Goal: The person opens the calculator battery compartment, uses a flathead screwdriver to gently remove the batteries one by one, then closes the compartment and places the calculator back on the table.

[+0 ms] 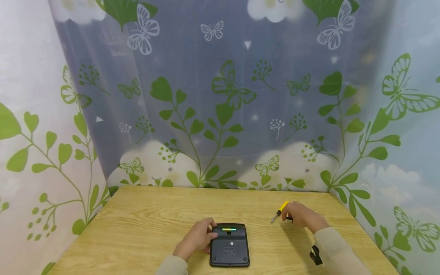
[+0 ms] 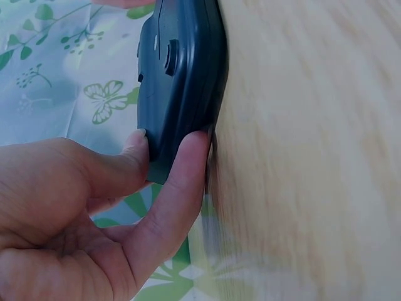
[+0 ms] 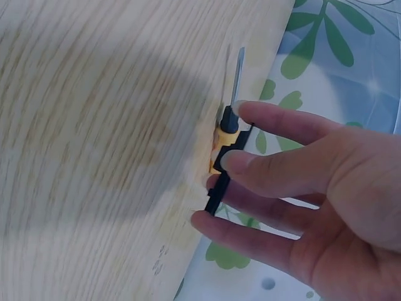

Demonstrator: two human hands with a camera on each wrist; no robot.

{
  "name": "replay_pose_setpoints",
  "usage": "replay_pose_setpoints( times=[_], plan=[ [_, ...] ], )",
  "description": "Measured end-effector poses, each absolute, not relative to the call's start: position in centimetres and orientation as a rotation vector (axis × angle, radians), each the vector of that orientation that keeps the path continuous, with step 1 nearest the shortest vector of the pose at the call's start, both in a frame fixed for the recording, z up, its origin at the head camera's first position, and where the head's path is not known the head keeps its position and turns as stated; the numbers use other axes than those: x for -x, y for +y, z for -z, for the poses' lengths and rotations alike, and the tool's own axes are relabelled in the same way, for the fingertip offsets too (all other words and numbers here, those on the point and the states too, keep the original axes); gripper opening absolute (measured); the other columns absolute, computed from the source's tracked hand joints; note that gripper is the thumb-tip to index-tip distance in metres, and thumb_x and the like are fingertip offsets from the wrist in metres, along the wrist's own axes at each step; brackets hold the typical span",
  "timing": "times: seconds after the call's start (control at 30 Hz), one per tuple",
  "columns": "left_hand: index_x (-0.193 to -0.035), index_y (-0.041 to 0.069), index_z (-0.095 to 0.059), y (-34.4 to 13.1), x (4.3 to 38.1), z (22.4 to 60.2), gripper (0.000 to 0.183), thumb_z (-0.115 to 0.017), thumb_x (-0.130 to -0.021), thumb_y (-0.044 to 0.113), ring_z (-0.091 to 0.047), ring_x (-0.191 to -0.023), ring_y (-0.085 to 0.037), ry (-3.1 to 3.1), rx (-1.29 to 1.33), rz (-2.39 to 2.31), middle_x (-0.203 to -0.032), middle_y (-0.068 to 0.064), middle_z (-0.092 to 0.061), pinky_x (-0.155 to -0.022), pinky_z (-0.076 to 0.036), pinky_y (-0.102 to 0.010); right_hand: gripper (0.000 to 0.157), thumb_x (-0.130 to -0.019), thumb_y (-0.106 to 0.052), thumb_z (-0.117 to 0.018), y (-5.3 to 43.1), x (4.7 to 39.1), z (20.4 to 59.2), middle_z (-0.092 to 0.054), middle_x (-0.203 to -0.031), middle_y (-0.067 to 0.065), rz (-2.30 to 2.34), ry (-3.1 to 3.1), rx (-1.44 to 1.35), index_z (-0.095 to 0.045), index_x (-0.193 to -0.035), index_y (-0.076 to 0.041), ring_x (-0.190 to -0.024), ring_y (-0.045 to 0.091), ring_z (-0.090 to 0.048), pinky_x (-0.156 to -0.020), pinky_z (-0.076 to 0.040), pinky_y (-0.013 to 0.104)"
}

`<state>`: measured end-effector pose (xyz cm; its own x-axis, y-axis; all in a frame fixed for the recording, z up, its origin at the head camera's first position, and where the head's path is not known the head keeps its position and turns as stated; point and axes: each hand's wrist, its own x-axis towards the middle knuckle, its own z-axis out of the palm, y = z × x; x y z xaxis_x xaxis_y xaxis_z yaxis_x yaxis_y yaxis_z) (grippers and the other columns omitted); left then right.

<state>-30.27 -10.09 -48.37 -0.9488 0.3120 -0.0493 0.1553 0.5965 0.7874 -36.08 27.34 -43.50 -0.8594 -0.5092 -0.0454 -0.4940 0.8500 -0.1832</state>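
Observation:
A black calculator point(image 1: 229, 256) lies back side up on the table, its battery slot uncovered, with a green-yellow battery point(image 1: 228, 229) in it. My left hand point(image 1: 197, 238) grips the calculator's upper left side; in the left wrist view the thumb and a finger point(image 2: 172, 219) pinch its casing point(image 2: 182, 81). Over to the right, my right hand point(image 1: 300, 214) holds a thin black cover point(image 3: 217, 191) between thumb and fingertips. Just behind that cover, a screwdriver point(image 1: 283, 206) with a yellow handle and metal shaft point(image 3: 238, 78) lies on the wood, partly hidden by the hand.
The wood-grain table point(image 1: 165, 206) ends at a patterned curtain point(image 1: 192, 126) at the back, and similar cloth hangs at both sides. A black fitting point(image 1: 315, 255) sits by the right sleeve.

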Motion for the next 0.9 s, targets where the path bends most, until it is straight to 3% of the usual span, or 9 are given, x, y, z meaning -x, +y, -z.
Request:
replay_pose_setpoints(
  times=[0.37, 0.57, 0.9],
  plan=[
    [-0.116, 0.003, -0.06, -10.0, 30.3, 48.4, 0.017, -0.065, -0.1, 0.003, -0.064, -0.059, -0.019, 2.649, -0.402, -1.278, -0.089, -0.012, -0.062, -0.046, -0.06, -0.031, 0.043, -0.081, 0.029, -0.062, 28.6, 36.8, 44.1, -0.074, -0.094, 0.006, 0.307, 2.965, 0.782, -0.08, -0.094, -0.008, -0.085, 0.027, -0.067, -0.076, -0.063, 0.039],
    [-0.116, 0.003, -0.06, -10.1, 30.2, 48.4, 0.017, -0.065, -0.1, 0.003, -0.064, -0.059, -0.019, 2.645, -0.408, -1.274, -0.089, -0.012, -0.062, -0.046, -0.06, -0.031, 0.039, -0.08, 0.027, -0.066, 29.5, 37.1, 44.1, -0.075, -0.093, 0.007, 0.298, 2.964, 0.785, -0.08, -0.092, -0.007, -0.085, 0.03, -0.069, -0.076, -0.064, 0.039],
    [-0.116, 0.003, -0.06, -10.1, 30.4, 48.5, 0.017, -0.065, -0.1, 0.002, -0.064, -0.055, -0.018, 2.65, -0.415, -1.276, -0.088, -0.011, -0.062, -0.045, -0.059, -0.031, 0.048, -0.076, 0.031, -0.061, 30.7, 37.7, 44.0, -0.074, -0.093, 0.005, 0.299, 2.948, 0.724, -0.08, -0.091, -0.01, -0.088, 0.028, -0.067, -0.08, -0.064, 0.043]
  ],
)
